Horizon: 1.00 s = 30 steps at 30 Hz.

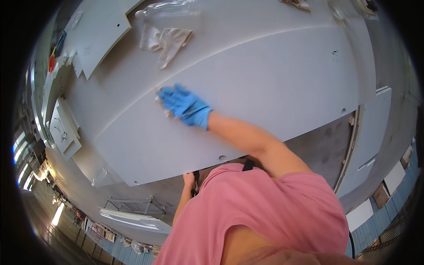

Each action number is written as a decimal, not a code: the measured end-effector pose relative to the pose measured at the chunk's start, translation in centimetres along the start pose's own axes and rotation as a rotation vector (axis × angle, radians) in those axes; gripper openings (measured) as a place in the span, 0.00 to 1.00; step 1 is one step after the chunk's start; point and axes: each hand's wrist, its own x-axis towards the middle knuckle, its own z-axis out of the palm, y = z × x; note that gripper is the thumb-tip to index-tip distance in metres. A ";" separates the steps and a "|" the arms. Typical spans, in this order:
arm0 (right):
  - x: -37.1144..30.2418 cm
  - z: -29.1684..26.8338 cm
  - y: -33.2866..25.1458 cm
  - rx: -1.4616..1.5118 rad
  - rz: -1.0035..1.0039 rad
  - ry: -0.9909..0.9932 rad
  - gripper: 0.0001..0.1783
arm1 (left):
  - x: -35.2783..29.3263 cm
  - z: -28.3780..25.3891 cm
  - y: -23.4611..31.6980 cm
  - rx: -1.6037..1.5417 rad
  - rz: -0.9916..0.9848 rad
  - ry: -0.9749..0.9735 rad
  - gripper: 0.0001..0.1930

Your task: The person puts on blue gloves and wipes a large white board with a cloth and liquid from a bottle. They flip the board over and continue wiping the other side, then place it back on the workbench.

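A large pale grey panel (274,84) with a curved far edge and small round holes lies flat before me. My right hand (185,107), in a blue glove, presses down on its left part with the arm stretched across. Under the gloved fingers a crumpled white cloth (168,114) peeks out, mostly hidden by the palm. My left hand (189,180) is bare and touches the panel's near edge, beside a dark strap; its fingers are mostly hidden. Beyond the panel lies a cream cloth (173,44), next to a clear plastic bottle (170,9).
A white cut panel (99,31) lies at the far left, with stacked small boards (65,128) nearer. Another pale panel (369,137) is on the right. Behind me to the left, a metal cart (137,205) stands by a stack of white sheets (132,219).
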 end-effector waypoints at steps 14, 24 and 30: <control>-10.1 -23.9 29.4 -0.912 0.486 0.453 0.22 | -3.3 3.7 4.0 -0.035 -0.157 -0.071 0.18; -15.2 -1.3 -12.3 0.076 -0.144 -0.202 0.32 | -2.3 2.1 2.6 -0.052 0.008 -0.156 0.19; -15.7 -16.0 10.0 -0.192 0.353 0.137 0.23 | -0.7 -0.9 -1.2 -0.059 0.019 -0.125 0.21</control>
